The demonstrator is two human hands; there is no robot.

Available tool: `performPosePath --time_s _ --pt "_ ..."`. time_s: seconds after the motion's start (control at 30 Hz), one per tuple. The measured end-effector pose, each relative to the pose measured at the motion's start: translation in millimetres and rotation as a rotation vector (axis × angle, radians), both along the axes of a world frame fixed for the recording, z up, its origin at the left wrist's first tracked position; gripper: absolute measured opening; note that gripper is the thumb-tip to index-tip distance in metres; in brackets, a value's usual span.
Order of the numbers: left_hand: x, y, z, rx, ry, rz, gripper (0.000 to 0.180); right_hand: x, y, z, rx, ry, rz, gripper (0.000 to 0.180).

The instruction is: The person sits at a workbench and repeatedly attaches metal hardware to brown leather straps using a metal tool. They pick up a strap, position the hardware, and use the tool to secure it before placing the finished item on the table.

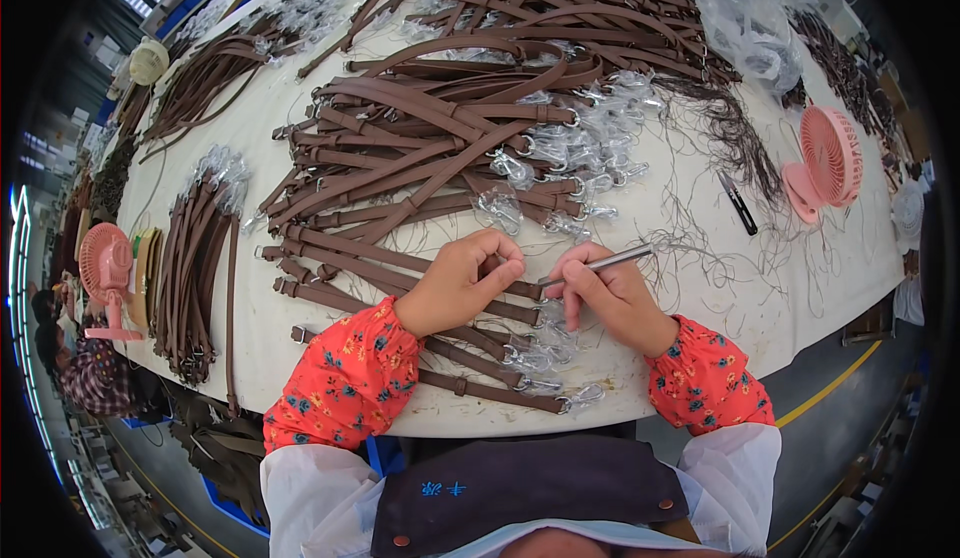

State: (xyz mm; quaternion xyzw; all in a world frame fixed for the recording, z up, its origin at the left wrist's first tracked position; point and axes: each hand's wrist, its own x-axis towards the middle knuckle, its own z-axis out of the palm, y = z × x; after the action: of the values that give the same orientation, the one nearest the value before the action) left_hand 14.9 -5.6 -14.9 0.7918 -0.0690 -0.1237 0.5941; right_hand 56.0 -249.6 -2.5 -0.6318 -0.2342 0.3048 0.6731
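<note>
My right hand (612, 296) is closed around a slim grey metal tool (626, 256), tweezers-like, its thin tip pointing left at the end of a brown strap (520, 288). Close beside that tip, my left hand (462, 280) is closed in a pinch above the straps; whatever its fingertips hold is too small to make out. Under and around both hands lie several brown straps (400, 173) with metal rings and clasps. Clear plastic wrapping (575, 143) covers the hardware at their right ends.
Loose dark threads (735, 123) trail over the white table (680, 378) on the right, near a black cutter knife (738, 205). Pink fans stand at right (830, 158) and left (106, 268). More straps are heaped at the back (600, 8) and left (195, 268), near clear plastic (745, 18).
</note>
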Motion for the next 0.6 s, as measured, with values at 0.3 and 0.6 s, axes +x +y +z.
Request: performPosePath --time_s 0.3,0.6 --pt "3.3 7.9 6.8 -0.157 0.173 -0.098 0.017 0.0 0.8 -1.4 -0.004 -0.019 -0.011 0.026" --pt "1.8 9.4 11.2 -0.204 0.165 -0.184 0.012 -0.3 0.8 -0.7 -0.01 0.005 -0.011 0.026"
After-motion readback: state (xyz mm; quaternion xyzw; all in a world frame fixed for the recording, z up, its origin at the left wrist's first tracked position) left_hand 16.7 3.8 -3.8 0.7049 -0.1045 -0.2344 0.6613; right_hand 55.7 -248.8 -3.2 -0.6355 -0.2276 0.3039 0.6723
